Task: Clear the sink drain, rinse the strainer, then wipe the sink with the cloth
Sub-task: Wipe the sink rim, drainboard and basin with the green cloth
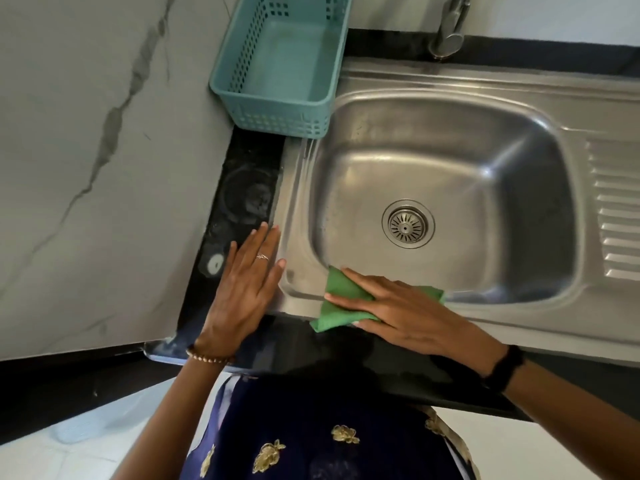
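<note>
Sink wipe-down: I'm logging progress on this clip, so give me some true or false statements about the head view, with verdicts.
1. The right hand presses the folded green cloth flat on the near rim of the stainless steel sink. True.
2. The round metal strainer sits in the drain. True.
3. The left hand holds the strainer. False: it rests flat, fingers straight, on the black countertop at the sink's left edge.
4. The teal plastic basket is full of dishes. False: nothing shows inside it.
5. Water runs from the metal tap. False: no stream is visible.
</note>
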Demonstrator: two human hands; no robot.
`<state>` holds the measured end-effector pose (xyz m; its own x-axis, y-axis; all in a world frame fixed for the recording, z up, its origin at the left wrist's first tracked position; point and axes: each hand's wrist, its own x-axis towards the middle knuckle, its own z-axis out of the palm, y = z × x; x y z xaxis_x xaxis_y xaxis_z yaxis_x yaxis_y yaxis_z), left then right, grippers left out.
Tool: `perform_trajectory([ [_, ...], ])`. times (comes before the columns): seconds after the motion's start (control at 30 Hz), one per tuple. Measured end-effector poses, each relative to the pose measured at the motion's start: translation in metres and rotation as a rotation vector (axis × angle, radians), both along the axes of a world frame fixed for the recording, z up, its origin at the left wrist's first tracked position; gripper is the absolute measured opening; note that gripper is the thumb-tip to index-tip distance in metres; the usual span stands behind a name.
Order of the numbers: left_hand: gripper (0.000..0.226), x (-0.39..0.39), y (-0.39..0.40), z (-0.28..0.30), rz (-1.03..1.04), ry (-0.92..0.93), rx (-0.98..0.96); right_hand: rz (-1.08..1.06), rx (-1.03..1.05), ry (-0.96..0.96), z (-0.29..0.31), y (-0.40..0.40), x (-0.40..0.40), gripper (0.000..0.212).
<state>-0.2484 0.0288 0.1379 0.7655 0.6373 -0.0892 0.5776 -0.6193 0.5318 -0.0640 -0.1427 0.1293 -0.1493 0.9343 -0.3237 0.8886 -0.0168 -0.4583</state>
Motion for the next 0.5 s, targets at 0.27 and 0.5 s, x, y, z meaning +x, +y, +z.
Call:
perform_trajectory([
  [0.27,0.094,0.001,0.001,0.003,0.010,0.014,-0.086,-0.396,0.005,-0.100,-0.023,0.089,-0.059,0.061],
  [0.5,0.091,0.021,0.014,0.000,-0.033,0.061,-0.041,-0.578,0.048,0.397,-0.015,0.145,-0.030,0.056],
])
